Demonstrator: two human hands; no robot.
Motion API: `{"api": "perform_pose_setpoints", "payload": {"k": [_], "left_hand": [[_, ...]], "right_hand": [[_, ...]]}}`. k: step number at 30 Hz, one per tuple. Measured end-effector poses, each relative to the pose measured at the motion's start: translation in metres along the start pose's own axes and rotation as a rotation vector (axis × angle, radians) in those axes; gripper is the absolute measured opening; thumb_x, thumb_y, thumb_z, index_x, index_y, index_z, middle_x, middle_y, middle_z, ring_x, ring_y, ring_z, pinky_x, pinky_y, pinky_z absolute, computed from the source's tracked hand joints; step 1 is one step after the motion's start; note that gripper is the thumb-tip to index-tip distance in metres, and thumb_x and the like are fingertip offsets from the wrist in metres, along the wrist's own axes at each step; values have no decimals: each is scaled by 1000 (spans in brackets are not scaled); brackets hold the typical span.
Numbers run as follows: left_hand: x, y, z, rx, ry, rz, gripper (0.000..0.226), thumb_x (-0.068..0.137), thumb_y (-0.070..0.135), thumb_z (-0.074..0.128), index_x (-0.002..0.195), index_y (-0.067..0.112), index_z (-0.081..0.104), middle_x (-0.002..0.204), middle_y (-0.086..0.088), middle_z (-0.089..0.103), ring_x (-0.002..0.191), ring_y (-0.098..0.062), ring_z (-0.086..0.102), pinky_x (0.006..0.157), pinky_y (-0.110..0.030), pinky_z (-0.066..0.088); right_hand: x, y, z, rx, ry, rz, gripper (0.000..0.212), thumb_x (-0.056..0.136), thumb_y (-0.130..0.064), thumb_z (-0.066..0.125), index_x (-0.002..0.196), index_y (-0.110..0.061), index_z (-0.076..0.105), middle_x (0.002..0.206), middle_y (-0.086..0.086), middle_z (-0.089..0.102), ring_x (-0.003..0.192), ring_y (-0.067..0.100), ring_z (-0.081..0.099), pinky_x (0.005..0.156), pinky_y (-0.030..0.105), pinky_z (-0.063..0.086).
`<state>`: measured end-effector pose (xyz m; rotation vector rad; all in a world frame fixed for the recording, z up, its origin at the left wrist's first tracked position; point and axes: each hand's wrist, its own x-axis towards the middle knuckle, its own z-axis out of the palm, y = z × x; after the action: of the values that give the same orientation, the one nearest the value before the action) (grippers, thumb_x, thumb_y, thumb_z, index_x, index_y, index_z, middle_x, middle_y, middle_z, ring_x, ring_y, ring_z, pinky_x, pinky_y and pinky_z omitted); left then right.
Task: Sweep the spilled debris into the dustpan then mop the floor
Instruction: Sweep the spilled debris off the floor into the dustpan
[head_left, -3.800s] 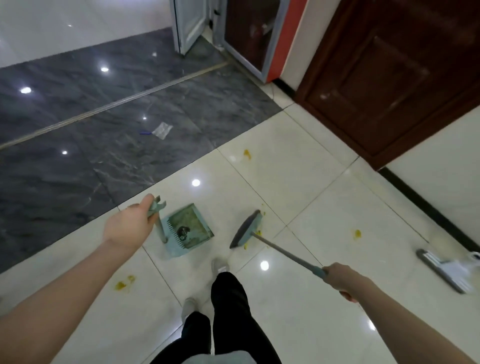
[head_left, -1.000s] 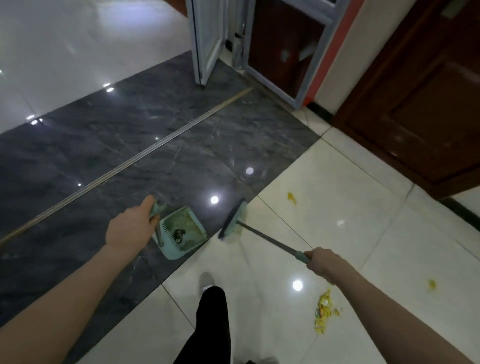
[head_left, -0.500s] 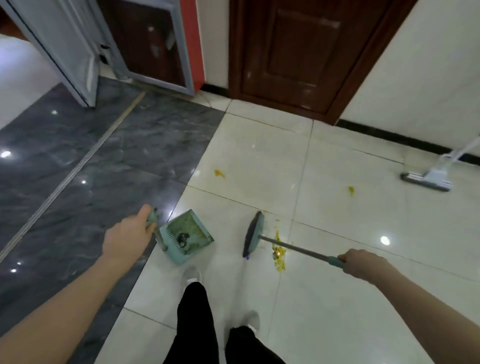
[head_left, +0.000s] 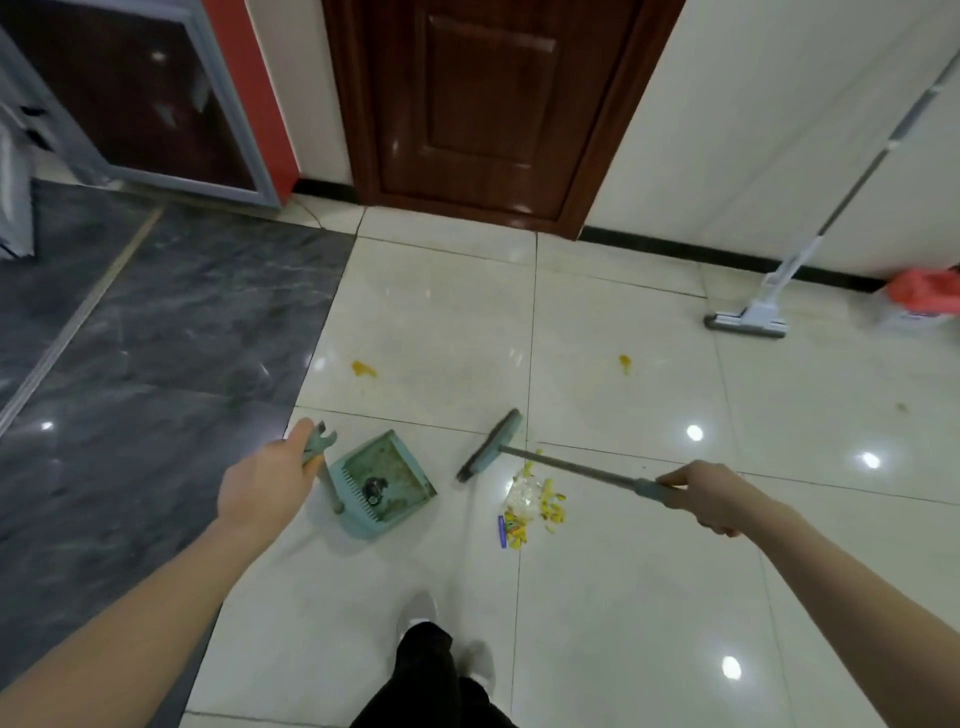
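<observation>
Your left hand (head_left: 265, 480) is wrapped around the teal grip at the top of the long-handled teal plastic dustpan (head_left: 387, 480), fingers curled shut on it. That pan sits on the cream tile floor (head_left: 623, 597) just beside the hand, mouth facing away and to the right, dirty inside with a small dark clump near its comb teeth. Your right hand (head_left: 698, 496) is fisted around the teal end of the grey-shafted broom (head_left: 571, 466), which angles up-left to its teal head (head_left: 491, 444); whether the head touches the floor, can't tell. Head is right of the pan, apart from it. Spilled debris pile (head_left: 532, 501) of yellow bits, a clear wrapper and a small blue piece lies under the shaft, behind the head on your side, not in the pan. Two orange-yellow smears further out on the tile: left smear (head_left: 363, 369), right smear (head_left: 625, 362). White flat mop (head_left: 748, 319) stands at far right, pole leaning on the white wall. Red and white bag (head_left: 922, 299) beside it. Brown wooden door (head_left: 488, 104) straight ahead. Dark grey marble flooring (head_left: 156, 338) at left. Your dark trousers and pale shoe at bottom centre.
</observation>
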<state>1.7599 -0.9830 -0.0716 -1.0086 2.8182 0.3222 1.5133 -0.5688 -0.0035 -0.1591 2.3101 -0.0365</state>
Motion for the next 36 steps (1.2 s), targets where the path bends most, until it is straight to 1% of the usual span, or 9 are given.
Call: {"api": "perform_pose_setpoints", "payload": {"k": [5, 10, 12, 16, 20, 23, 27, 30, 36], "left_hand": [[21, -1, 0, -32, -31, -10, 31, 94, 36, 54, 120, 19, 48, 84, -11, 66, 71, -35, 61, 58, -38, 44], [25, -7, 16, -32, -60, -21, 28, 92, 40, 56, 111, 19, 50, 81, -9, 68, 73, -37, 65, 58, -38, 45], [28, -12, 22, -34, -67, -17, 28, 92, 40, 57, 110, 19, 50, 82, -10, 69, 74, -38, 66, 59, -40, 48], [38, -19, 26, -85, -59, -22, 24, 92, 35, 56, 108, 20, 47, 82, -10, 68, 72, -38, 63, 59, -39, 47], [45, -17, 31, -87, -72, 41, 24, 93, 36, 55, 109, 19, 46, 77, -8, 65, 66, -34, 60, 54, -34, 42], [48, -10, 37, -108, -82, 108, 23, 93, 36, 53, 109, 21, 45, 79, -8, 65, 70, -36, 62, 54, -33, 41], [54, -6, 38, -129, -90, 100, 23, 93, 34, 53, 111, 21, 44, 82, -9, 65, 72, -35, 62, 56, -35, 44], [53, -5, 39, -138, -108, 99, 23, 94, 33, 51, 111, 22, 41, 82, -10, 66, 73, -35, 62, 57, -35, 44], [41, 5, 41, -142, -112, 125, 26, 93, 33, 53, 114, 20, 43, 78, -11, 66, 71, -35, 62, 56, -35, 42]], "right_hand": [[58, -84, 13, 152, -5, -5, 29, 98, -35, 52, 103, -11, 67, 57, 3, 50, 41, 18, 44, 38, 19, 36], [121, -159, 49, 247, -20, 1, 30, 99, -22, 46, 118, -5, 62, 79, 11, 56, 69, 28, 54, 62, 31, 45], [129, -166, 62, 213, -30, 29, 30, 96, -16, 43, 115, -6, 64, 76, 9, 55, 64, 27, 54, 60, 30, 45], [110, -133, 78, 180, -28, 66, 29, 96, -26, 44, 101, -8, 66, 69, 7, 55, 55, 26, 54, 54, 30, 45], [55, -75, 85, 169, -83, 107, 25, 99, -37, 46, 81, -24, 55, 63, 1, 47, 49, 19, 44, 48, 27, 37], [15, -36, 94, 182, -126, 201, 18, 99, -34, 45, 104, -28, 60, 63, 2, 48, 47, 18, 44, 44, 25, 38], [-12, -16, 82, 140, -103, 239, 36, 99, -39, 46, 133, -32, 56, 66, 1, 52, 44, 16, 44, 40, 21, 38], [-13, -19, 55, 186, -28, 224, 40, 99, -38, 48, 136, -27, 56, 65, 6, 56, 44, 18, 46, 42, 25, 42], [13, -46, 40, 363, 35, 251, 48, 93, -56, 53, 124, -21, 63, 61, 6, 44, 45, 18, 38, 39, 20, 31]]}}
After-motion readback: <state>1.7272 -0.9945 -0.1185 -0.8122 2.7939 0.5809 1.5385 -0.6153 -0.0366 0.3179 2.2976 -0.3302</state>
